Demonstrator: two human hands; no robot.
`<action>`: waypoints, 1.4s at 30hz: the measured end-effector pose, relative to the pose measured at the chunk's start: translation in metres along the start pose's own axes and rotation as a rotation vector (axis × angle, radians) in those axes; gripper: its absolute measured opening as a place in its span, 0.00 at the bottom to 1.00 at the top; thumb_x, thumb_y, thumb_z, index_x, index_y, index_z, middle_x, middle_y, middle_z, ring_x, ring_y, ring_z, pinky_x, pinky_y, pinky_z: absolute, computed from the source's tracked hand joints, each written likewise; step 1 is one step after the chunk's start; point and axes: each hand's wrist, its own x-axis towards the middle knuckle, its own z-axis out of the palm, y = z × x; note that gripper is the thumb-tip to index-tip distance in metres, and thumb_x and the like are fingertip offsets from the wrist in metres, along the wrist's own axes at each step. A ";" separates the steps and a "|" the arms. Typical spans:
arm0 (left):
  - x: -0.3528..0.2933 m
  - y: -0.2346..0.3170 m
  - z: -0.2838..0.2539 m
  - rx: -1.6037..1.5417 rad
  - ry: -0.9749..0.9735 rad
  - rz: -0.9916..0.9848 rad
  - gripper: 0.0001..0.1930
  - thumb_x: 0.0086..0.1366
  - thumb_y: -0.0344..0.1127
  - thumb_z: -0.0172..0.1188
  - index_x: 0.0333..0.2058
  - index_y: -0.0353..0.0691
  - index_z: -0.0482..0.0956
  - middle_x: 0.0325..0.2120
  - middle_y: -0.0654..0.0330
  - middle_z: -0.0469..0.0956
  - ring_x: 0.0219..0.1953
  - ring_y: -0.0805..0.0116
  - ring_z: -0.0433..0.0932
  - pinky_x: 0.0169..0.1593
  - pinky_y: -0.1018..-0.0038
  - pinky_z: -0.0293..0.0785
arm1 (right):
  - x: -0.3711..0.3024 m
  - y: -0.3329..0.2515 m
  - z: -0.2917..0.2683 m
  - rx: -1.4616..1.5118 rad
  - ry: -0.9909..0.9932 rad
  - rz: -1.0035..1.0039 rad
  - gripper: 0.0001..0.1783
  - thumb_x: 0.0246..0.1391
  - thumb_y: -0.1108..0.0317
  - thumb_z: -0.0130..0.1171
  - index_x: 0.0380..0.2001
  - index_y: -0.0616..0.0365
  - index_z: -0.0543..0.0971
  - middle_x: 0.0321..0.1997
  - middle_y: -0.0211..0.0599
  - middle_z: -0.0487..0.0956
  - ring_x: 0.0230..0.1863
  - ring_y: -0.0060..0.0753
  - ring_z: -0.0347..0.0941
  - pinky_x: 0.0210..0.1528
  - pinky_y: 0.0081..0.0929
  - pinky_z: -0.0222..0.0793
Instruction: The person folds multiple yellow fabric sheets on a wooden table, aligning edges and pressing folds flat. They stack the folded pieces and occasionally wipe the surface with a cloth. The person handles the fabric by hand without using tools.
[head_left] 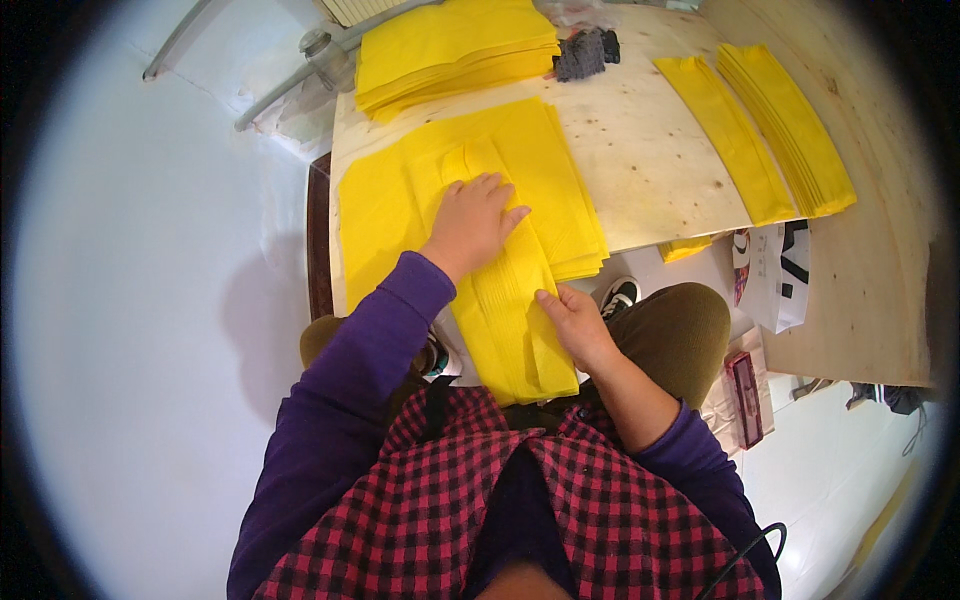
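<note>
A long folded strip of yellow cloth (505, 320) lies over a stack of flat yellow cloth sheets (380, 205), its near end hanging past the table edge above my lap. My left hand (475, 222) rests flat across the strip's upper part, fingers stretched and slightly apart. On the strip's right edge, nearer to me, my right hand (578, 325) pinches the cloth, with the thumb on top and the fingers partly hidden beneath. Fine parallel creases run along the strip between the two hands.
A thicker pile of yellow cloth (450, 50) sits at the back of the wooden table (650, 150). Beside it lies a dark grey bundle (585, 53). Folded yellow strips (785, 130) lie at the right. A white bag (775, 275) stands below the table edge; a jar (325, 55) is far left.
</note>
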 end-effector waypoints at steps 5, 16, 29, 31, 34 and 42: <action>0.014 -0.002 -0.006 -0.049 0.044 -0.008 0.22 0.64 0.50 0.52 0.40 0.33 0.75 0.40 0.49 0.76 0.44 0.52 0.74 0.46 0.58 0.69 | -0.001 -0.002 0.000 -0.006 -0.010 -0.010 0.15 0.64 0.64 0.47 0.44 0.66 0.75 0.34 0.33 0.79 0.32 0.21 0.73 0.36 0.22 0.70; 0.018 0.001 0.006 0.207 0.012 -0.026 0.28 0.64 0.54 0.50 0.48 0.32 0.73 0.49 0.50 0.73 0.49 0.56 0.71 0.50 0.60 0.66 | 0.001 0.003 -0.003 -0.050 -0.014 -0.094 0.15 0.63 0.66 0.48 0.42 0.68 0.76 0.34 0.37 0.79 0.34 0.25 0.73 0.40 0.25 0.69; 0.037 -0.021 0.018 0.302 -0.142 -0.242 0.30 0.69 0.53 0.41 0.61 0.35 0.60 0.63 0.54 0.60 0.65 0.60 0.57 0.62 0.44 0.50 | 0.009 0.015 -0.007 -0.234 0.008 -0.188 0.14 0.62 0.65 0.49 0.39 0.67 0.75 0.33 0.38 0.78 0.33 0.26 0.72 0.39 0.26 0.68; 0.039 -0.029 0.021 0.264 -0.142 -0.291 0.30 0.68 0.53 0.42 0.61 0.38 0.60 0.64 0.55 0.57 0.66 0.61 0.55 0.63 0.42 0.47 | 0.005 0.009 -0.006 -0.269 0.006 -0.190 0.13 0.64 0.65 0.48 0.42 0.66 0.75 0.36 0.31 0.78 0.35 0.19 0.72 0.39 0.20 0.69; 0.042 -0.045 0.019 0.262 -0.169 -0.339 0.30 0.68 0.52 0.42 0.63 0.42 0.58 0.66 0.54 0.54 0.68 0.57 0.50 0.64 0.42 0.45 | -0.003 0.000 0.001 0.179 -0.083 0.038 0.16 0.61 0.66 0.51 0.46 0.67 0.74 0.41 0.41 0.79 0.38 0.30 0.76 0.42 0.27 0.71; 0.018 -0.076 -0.002 0.087 0.125 -0.371 0.29 0.65 0.47 0.49 0.61 0.39 0.61 0.64 0.49 0.57 0.67 0.50 0.52 0.65 0.50 0.48 | -0.028 -0.004 -0.003 0.288 -0.264 0.300 0.21 0.59 0.70 0.54 0.55 0.66 0.68 0.49 0.44 0.77 0.49 0.39 0.76 0.51 0.35 0.73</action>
